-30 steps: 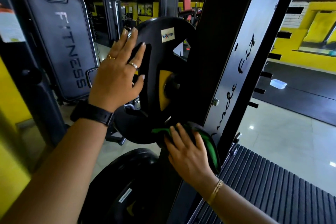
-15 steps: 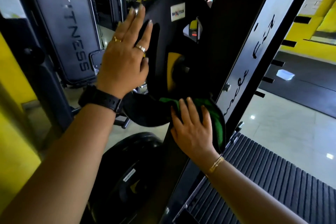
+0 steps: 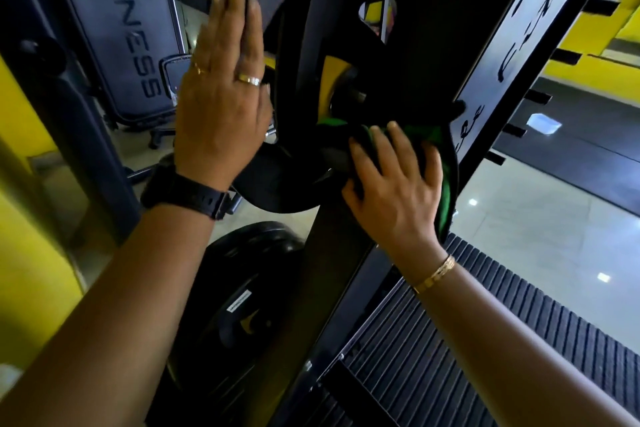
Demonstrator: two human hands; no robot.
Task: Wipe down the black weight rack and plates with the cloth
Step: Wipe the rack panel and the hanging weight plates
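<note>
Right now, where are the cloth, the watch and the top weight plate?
cloth [image 3: 446, 191]: head view, green fold at its right edge.
watch [image 3: 188, 193]: head view, middle of the black strap.
top weight plate [image 3: 341, 14]: head view, upper part of its black face.

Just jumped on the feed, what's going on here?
A person is cleaning gym equipment. The right hand presses a green cloth against the black rack upright, beside the lower edge of the upper weight plate. The left hand rests flat against that plate's face, apparently steadying it. A second plate sits lower on the rack, untouched.
</note>
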